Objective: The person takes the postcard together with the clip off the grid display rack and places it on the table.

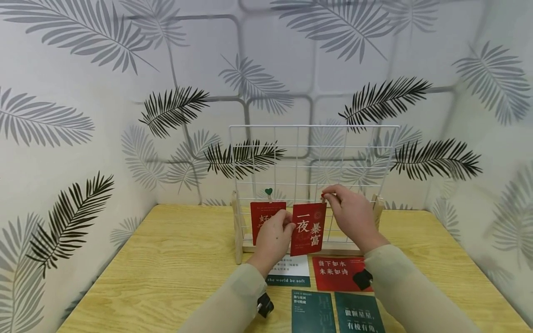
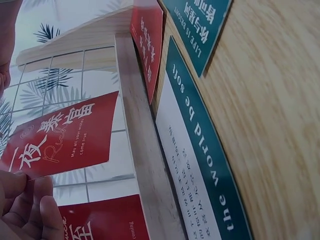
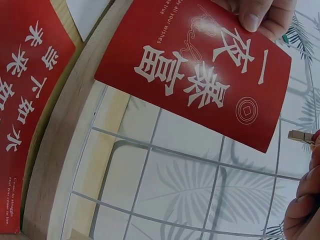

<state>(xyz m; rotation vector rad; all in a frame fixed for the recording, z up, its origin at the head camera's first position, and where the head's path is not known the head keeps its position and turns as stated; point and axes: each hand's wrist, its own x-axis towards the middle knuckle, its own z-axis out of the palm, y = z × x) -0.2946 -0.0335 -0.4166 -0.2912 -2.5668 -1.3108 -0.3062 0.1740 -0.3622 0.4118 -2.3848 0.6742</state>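
Note:
My left hand point(image 1: 274, 238) pinches the left edge of a red card point(image 1: 307, 230) with white characters, holding it in front of a white wire grid point(image 1: 314, 167). In my right hand point(image 1: 354, 215) is a small wooden clothespin point(image 3: 301, 136) with a red end, pinched between thumb and fingers. It sits beside the card's upper right corner, and the right wrist view shows a gap between clip and card. Another red card point(image 1: 257, 210) hangs on the grid at left from a clothespin topped by a green heart point(image 1: 268, 191); my left hand partly covers it.
On the wooden table point(image 1: 187, 259) before the grid lie a white and green card point(image 1: 291, 273), a red card point(image 1: 337, 275) and two dark green cards point(image 1: 313, 312). The grid stands in a wooden base point(image 1: 238, 231). Behind it is a leaf-patterned wall point(image 1: 283, 69).

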